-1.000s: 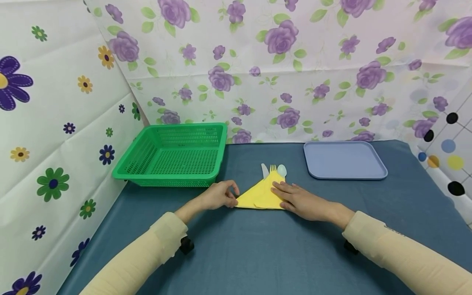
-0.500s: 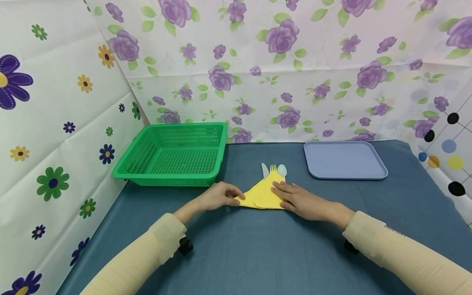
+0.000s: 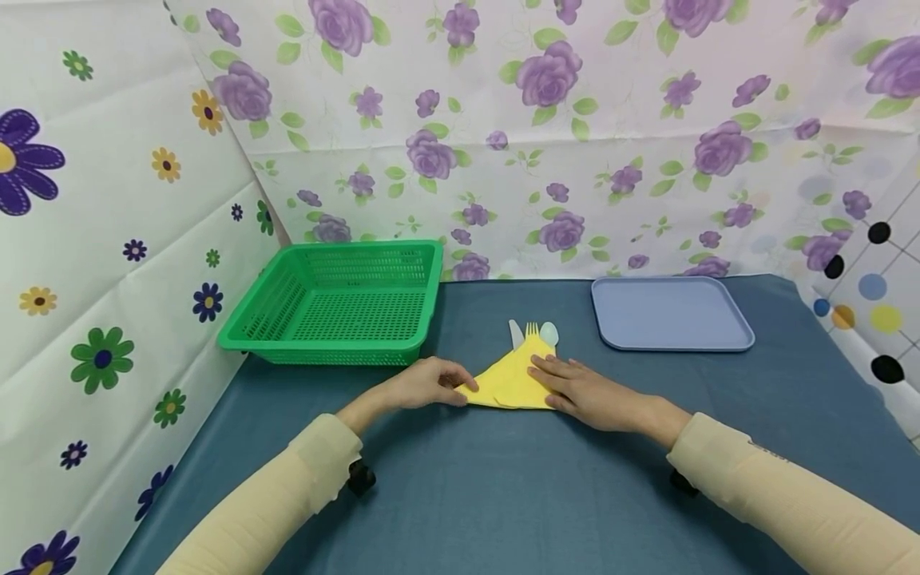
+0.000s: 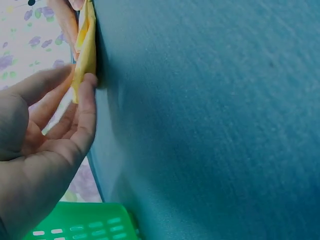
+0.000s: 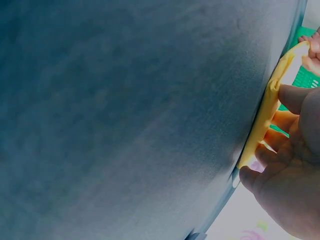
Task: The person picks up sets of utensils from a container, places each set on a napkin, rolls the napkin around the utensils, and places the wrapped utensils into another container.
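A folded yellow napkin (image 3: 516, 382) lies on the table. The tips of a pale knife (image 3: 516, 333), a yellow fork (image 3: 532, 328) and a pale spoon (image 3: 549, 333) stick out from its far end. My left hand (image 3: 424, 382) pinches the napkin's left corner; in the left wrist view, the corner sits between thumb and fingers (image 4: 86, 112). On the napkin's right side, my right hand (image 3: 592, 393) rests with its fingers extended over the cloth. Handles of the cutlery are hidden under the napkin.
To the left at the back stands a green perforated basket (image 3: 331, 356). A shallow blue-grey tray (image 3: 672, 313) lies at the back right. Flowered sheets (image 3: 460, 136) hang behind and to the left of the blue-covered table (image 3: 503, 495).
My left hand has shifted slightly right and brought its fingers onto the napkin's left corner, which is now folded up a little. The right hand stays where it was.
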`<state>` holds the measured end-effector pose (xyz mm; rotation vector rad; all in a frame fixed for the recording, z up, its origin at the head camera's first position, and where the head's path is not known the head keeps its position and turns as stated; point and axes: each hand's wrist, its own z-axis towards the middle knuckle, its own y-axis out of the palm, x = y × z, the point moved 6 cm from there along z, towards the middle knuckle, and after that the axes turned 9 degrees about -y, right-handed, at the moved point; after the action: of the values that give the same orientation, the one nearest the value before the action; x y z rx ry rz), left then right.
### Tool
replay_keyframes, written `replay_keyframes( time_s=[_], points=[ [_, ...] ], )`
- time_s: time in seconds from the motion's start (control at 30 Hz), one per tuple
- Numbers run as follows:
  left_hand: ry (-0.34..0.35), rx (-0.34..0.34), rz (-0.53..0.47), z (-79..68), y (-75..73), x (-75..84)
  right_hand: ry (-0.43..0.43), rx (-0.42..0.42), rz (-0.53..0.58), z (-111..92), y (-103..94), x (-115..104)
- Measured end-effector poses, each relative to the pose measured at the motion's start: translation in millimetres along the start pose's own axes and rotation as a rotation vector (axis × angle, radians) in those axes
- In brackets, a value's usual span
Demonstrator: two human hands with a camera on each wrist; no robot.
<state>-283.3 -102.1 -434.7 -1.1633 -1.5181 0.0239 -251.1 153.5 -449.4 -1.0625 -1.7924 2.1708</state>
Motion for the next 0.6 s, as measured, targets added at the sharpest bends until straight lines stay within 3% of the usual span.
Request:
replay_keyframes(
  time_s=[0.27, 0.43, 0.6],
  points=[
    [-0.031, 0.07, 0.085, -0.8, 1.8, -3.7, 0.01, 0.001, 0.005, 0, 0.2, 1],
    [-0.101, 0.101, 0.073, -1.3, 1.4, -8.1, 0.004, 0.002, 0.007, 0, 0.6, 1],
    [-0.117, 0.094, 0.067, -2.1, 3.4, -11.7, 0.007, 0.004, 0.015, 0, 1.0, 2]
  ],
)
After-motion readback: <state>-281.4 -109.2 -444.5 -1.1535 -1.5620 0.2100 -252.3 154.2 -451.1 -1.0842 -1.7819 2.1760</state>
